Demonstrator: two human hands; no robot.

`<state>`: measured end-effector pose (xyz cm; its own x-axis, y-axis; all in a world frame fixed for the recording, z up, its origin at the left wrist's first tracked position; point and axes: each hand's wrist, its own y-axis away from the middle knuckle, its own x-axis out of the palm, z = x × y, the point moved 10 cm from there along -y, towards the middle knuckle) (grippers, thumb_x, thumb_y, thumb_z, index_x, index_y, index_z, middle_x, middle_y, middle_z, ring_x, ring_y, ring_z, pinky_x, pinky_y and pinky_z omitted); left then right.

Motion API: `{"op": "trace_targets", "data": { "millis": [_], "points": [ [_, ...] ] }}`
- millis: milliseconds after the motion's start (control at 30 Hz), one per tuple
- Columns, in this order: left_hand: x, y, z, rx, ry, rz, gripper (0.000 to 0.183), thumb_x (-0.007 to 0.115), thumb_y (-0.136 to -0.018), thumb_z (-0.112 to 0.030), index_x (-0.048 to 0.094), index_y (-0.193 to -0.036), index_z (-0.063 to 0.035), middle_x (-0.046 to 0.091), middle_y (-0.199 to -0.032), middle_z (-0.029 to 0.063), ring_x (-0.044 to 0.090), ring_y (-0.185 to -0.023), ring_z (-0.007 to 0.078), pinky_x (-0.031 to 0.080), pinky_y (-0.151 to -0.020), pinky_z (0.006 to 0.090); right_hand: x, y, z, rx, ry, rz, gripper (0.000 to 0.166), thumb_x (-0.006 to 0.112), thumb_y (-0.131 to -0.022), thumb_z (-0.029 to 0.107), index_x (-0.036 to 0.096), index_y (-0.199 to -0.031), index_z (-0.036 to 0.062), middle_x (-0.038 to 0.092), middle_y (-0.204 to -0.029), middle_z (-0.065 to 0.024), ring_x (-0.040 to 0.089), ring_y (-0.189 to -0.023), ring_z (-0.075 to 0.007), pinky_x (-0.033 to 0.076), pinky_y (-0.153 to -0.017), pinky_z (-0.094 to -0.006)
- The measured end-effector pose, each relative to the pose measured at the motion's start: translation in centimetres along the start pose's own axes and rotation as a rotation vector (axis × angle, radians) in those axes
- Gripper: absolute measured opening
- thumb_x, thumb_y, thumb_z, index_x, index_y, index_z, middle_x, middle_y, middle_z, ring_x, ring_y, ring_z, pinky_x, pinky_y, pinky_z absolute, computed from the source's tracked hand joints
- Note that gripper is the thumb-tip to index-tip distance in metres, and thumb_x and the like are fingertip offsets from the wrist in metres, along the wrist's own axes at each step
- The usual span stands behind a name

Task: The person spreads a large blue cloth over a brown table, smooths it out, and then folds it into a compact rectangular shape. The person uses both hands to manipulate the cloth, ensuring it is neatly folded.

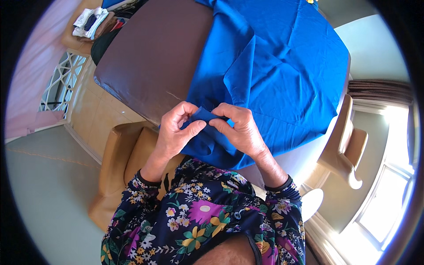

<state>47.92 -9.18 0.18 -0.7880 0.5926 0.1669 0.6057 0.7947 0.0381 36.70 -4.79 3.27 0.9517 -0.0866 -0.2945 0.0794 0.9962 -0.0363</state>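
A large piece of blue fabric (285, 76) lies rumpled over the right part of a table with a brown cover (152, 56), and its near side hangs over the table's edge. My left hand (180, 127) pinches the fabric's edge between thumb and fingers. Close beside it, my right hand (237, 127) grips the same edge, thumb and forefinger together. A small folded flap of the fabric stands up between the two hands. Whether anything small is hidden under the fingertips, I cannot tell.
A tan leather chair (116, 162) stands at the table's near left side, another tan chair (344, 142) at the right. Folded clothes (91, 23) are piled at the upper left. A bright window (384, 202) is at the lower right.
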Motion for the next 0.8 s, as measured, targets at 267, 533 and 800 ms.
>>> {"op": "trace_targets", "data": {
  "millis": [267,533,800],
  "points": [
    [1.0,-0.4,0.2,-0.003,-0.258,0.101,0.013,0.066,-0.080,-0.008,0.055,-0.082,-0.0011,0.054,-0.070,0.0011,0.047,-0.065,0.0066,0.040,-0.060,0.0221,-1.0,1.0,-0.7,0.038,0.034,-0.059,0.014,0.064,-0.073,-0.001,0.058,-0.085,-0.0023,0.059,-0.077,-0.0085,0.058,-0.070,-0.0196,0.045,-0.064,-0.0283],
    [1.2,0.7,-0.9,0.033,-0.297,0.081,0.011,0.065,-0.080,-0.004,0.054,-0.081,-0.0011,0.055,-0.072,0.0013,0.049,-0.066,0.0070,0.040,-0.059,0.0211,-0.5,1.8,-1.2,0.036,-0.020,-0.014,0.014,0.065,-0.073,-0.001,0.060,-0.085,-0.0019,0.060,-0.078,-0.0075,0.058,-0.072,-0.0164,0.045,-0.066,-0.0274],
    [-0.1,1.9,-0.1,0.051,-0.251,-0.002,0.011,0.063,-0.080,-0.001,0.054,-0.087,-0.0003,0.052,-0.082,0.0015,0.045,-0.070,0.0057,0.037,-0.061,0.0185,0.7,1.4,-0.9,-0.075,-0.079,-0.044,0.011,0.065,-0.071,0.002,0.060,-0.080,0.0006,0.060,-0.073,-0.0129,0.059,-0.065,-0.0289,0.047,-0.057,-0.0342]
  ]
}}
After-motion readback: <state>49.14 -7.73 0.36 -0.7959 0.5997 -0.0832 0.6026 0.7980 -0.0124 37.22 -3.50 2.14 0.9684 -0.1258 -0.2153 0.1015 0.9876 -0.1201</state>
